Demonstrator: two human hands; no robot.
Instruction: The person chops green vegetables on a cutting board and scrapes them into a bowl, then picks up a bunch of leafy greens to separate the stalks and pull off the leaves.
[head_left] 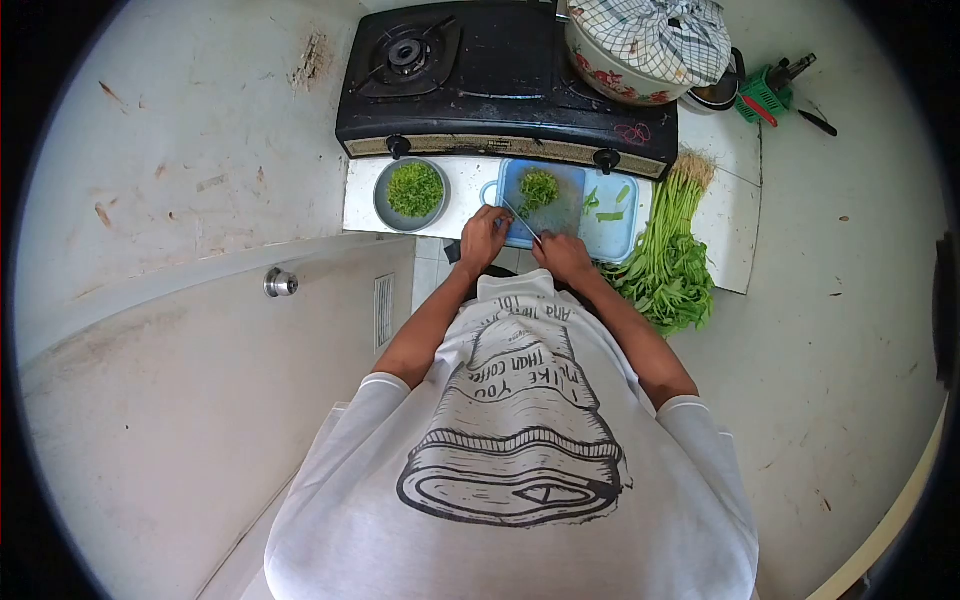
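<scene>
A blue cutting board [570,176] lies on the white counter in front of the stove. On its darker left part sits a pile of chopped greens [539,187], and a few cut green pieces [609,216] lie on its right part. My right hand [564,257] is closed on the handle of a knife [522,219], whose blade points up and left over the board's near edge. My left hand [485,236] is at the board's near left corner, close to the blade tip, fingers bent together; what they hold, if anything, is too small to tell.
A bowl of chopped greens [414,190] stands left of the board. A bundle of leafy stalks [680,240] lies to the right. Behind are a black stove [500,100], a cloth-covered pot [625,85] and a green basket [765,95] with utensils.
</scene>
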